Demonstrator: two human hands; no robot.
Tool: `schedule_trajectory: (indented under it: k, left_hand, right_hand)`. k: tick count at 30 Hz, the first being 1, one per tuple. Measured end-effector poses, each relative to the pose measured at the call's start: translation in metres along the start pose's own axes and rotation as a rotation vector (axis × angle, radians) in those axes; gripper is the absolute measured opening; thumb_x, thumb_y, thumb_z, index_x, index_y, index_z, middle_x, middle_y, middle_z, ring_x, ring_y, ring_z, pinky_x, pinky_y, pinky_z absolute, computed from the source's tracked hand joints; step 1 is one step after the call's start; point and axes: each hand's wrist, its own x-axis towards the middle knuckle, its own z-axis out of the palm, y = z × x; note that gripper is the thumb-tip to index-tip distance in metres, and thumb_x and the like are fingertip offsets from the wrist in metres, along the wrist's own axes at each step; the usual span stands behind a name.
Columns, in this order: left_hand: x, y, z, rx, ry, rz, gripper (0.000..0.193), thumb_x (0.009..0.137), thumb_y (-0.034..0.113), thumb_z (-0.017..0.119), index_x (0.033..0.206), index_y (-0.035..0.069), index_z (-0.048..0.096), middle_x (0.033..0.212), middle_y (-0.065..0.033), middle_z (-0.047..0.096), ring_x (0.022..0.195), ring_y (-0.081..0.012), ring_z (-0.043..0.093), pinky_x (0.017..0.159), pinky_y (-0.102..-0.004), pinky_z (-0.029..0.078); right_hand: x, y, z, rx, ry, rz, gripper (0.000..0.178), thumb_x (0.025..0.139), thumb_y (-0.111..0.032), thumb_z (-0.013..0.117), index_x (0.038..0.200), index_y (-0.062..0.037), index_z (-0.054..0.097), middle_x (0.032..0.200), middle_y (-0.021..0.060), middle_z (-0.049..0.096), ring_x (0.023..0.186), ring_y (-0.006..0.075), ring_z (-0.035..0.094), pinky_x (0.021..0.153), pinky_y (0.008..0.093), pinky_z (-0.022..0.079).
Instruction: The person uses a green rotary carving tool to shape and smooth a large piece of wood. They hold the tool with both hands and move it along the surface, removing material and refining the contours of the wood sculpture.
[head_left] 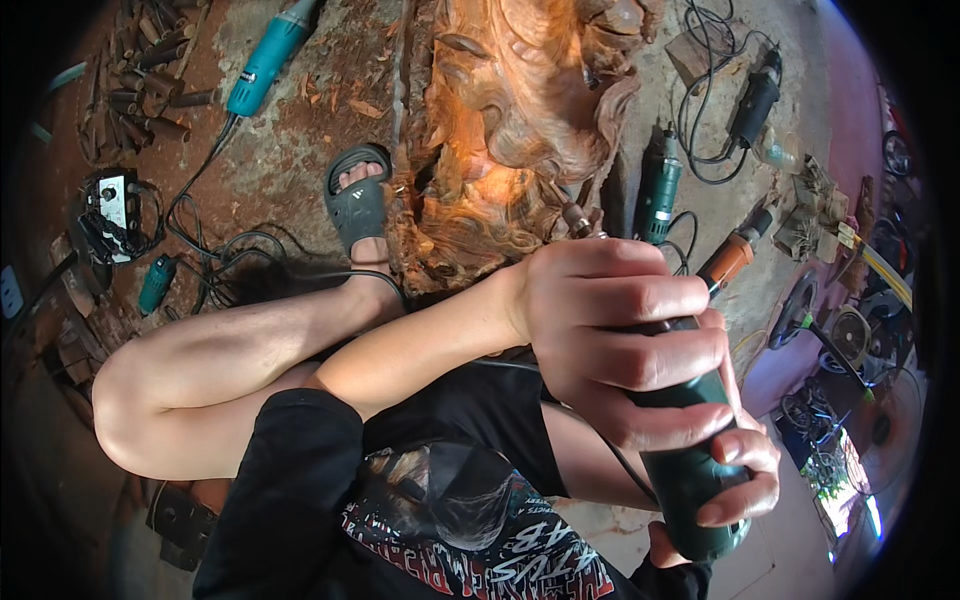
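Observation:
A dark green electric die grinder (688, 490) is held in front of my body, its rear end toward me and its metal collet end (577, 219) toward the carving. My left hand (625, 335) is wrapped round the front and middle of its body. Lower down, my right hand (742, 475) grips the rear part, its fingers curled round the side; much of that hand is hidden behind the tool. Just beyond the collet lies a large carved piece of orange-brown wood (540, 130) with flowing relief. Whether the bit touches the wood, I cannot tell.
To the right lie another green grinder (660, 185), a black one (757, 105) and an orange-bodied tool (735, 257). A teal grinder (265, 65), a control box (117, 205), a small teal tool (157, 283) and cords are left. Several bits (140, 70) lie far left.

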Motion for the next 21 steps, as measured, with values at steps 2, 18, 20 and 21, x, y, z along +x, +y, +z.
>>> schedule_trajectory:
  k: [2,18,20,21]
  left_hand:
    - [-0.004,-0.005,0.008,0.041,0.103,0.014,0.042,0.079,0.02,0.081,0.117,0.034,0.068,0.107,0.0033,0.068,0.088,-0.0189,0.071,0.066,-0.0313,0.057]
    - [-0.002,-0.013,0.016,0.109,0.18,-0.025,0.041,0.075,0.018,0.08,0.112,0.032,0.072,0.1,-0.0011,0.068,0.081,-0.0207,0.068,0.056,-0.0295,0.054]
    - [-0.001,-0.014,0.017,0.122,0.186,-0.021,0.041,0.075,0.018,0.081,0.113,0.031,0.071,0.099,-0.001,0.068,0.079,-0.0205,0.068,0.055,-0.0295,0.053]
    - [-0.001,-0.014,0.017,0.128,0.186,-0.021,0.04,0.076,0.018,0.081,0.113,0.031,0.071,0.098,-0.0009,0.068,0.079,-0.0204,0.068,0.055,-0.0294,0.053]
  right_hand:
    - [-0.005,0.012,-0.009,0.102,-0.02,-0.02,0.025,0.085,-0.031,0.09,0.094,-0.0204,0.069,0.109,0.0127,0.067,0.117,0.0591,0.064,0.098,0.068,0.055]
    - [-0.01,0.025,-0.029,0.2,-0.091,-0.059,0.061,0.064,-0.043,0.101,0.113,-0.0267,0.068,0.14,0.02,0.058,0.12,0.0344,0.068,0.104,0.053,0.05]
    - [-0.011,0.026,-0.029,0.199,-0.086,-0.06,0.062,0.064,-0.043,0.101,0.114,-0.0268,0.068,0.14,0.0203,0.058,0.12,0.0343,0.068,0.104,0.0525,0.05]
    - [-0.011,0.026,-0.029,0.202,-0.087,-0.062,0.062,0.064,-0.043,0.101,0.114,-0.0268,0.068,0.14,0.0204,0.058,0.12,0.0342,0.068,0.104,0.0523,0.05]
